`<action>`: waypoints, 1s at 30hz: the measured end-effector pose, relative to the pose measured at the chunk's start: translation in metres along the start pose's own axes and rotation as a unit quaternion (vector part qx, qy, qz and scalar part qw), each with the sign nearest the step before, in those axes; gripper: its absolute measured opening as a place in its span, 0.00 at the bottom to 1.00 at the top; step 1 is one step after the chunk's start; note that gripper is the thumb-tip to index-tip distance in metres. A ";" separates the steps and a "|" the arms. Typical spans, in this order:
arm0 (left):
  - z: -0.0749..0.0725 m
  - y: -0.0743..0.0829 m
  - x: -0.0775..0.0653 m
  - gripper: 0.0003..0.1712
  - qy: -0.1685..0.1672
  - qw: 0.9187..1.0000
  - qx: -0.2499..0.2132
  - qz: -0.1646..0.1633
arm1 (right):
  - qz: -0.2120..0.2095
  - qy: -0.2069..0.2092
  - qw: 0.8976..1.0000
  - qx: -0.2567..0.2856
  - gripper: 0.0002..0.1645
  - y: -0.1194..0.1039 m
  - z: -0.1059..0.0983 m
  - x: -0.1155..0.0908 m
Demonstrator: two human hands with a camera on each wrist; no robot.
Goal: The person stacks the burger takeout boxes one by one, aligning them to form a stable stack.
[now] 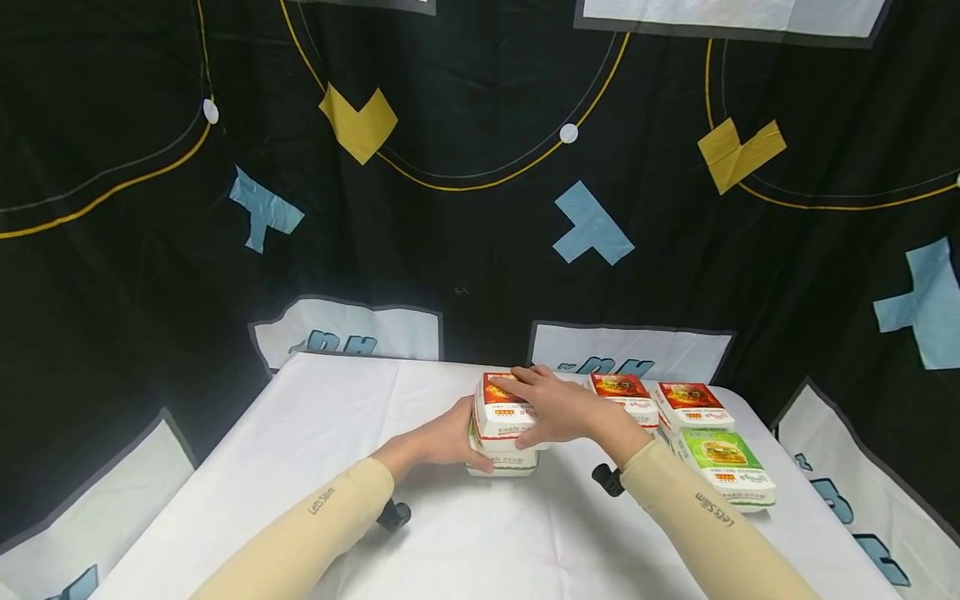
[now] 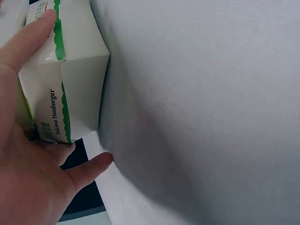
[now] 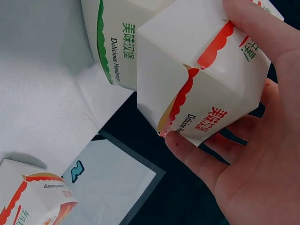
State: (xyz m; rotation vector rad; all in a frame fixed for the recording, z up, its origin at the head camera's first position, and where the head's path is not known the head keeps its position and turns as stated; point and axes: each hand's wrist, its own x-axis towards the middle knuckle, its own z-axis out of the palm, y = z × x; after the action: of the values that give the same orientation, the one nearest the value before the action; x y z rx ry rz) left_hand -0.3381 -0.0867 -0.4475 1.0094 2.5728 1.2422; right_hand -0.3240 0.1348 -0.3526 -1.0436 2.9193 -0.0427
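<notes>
A white hamburger box with a red top (image 1: pixel 497 419) sits above a white hamburger box with green trim (image 1: pixel 512 463) near the table's far edge. My right hand (image 1: pixel 561 410) grips the red box from the right, thumb on its front and fingers around the far side. Down on the left, my left hand (image 1: pixel 444 437) holds the green-trimmed box, its thumb (image 2: pixel 30 40) against the front. Seen from the right wrist, the red box (image 3: pixel 171 47) is turned relative to the green-trimmed box (image 3: pixel 117 28). Whether the two boxes fully touch is hard to tell.
To the right stand two more red-topped boxes, one (image 1: pixel 624 398) nearer the hands and another (image 1: pixel 693 406) farther right. In front of the latter is a green-topped box (image 1: pixel 726 462). A white cloth covers the table (image 1: pixel 442 533); a black curtain (image 1: pixel 480 267) hangs behind.
</notes>
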 end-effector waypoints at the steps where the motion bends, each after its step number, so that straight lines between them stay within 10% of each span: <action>1: 0.000 -0.001 -0.001 0.56 0.002 1.000 0.004 -0.006 | -0.002 0.001 1.000 -0.002 0.56 0.000 0.001 0.000; 11: 0.002 -0.004 -0.003 0.66 0.014 0.998 0.023 -0.059 | -0.002 0.003 1.000 -0.010 0.56 -0.002 0.001 0.002; 30: 0.001 -0.004 -0.004 0.68 0.020 0.999 -0.019 -0.033 | -0.012 0.017 1.000 -0.022 0.56 -0.007 0.000 0.005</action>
State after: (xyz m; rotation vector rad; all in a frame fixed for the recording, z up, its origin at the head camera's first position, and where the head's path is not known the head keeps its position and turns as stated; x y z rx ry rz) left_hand -0.3369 -0.0903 -0.4522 0.8927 2.5794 1.3032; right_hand -0.3234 0.1257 -0.3522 -1.0945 2.9508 0.0044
